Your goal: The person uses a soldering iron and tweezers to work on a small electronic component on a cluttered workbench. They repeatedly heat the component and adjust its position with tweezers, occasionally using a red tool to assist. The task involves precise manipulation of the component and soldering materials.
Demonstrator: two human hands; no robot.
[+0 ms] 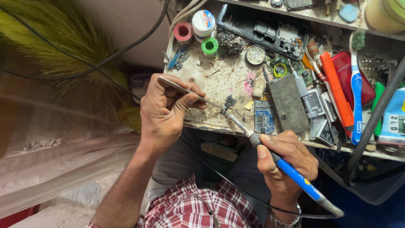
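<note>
Along the counter's point(219, 84) far edge stood a pink spool point(183, 32), a white tape roll point(203, 22) and a green solder spool point(209, 46); just beside them a black tray point(244, 21) held phone parts. Near the front edge lay a small dark component point(229, 102), between the two hands. The left hand point(162, 112) was closed on metal tweezers point(185, 89), whose tips met the component. The right hand point(287, 158), below the front edge, gripped a blue-handled soldering iron point(278, 162) like a pen, its tip touching the same component. A blue circuit board point(264, 117) lay just beside the iron's shaft.
</note>
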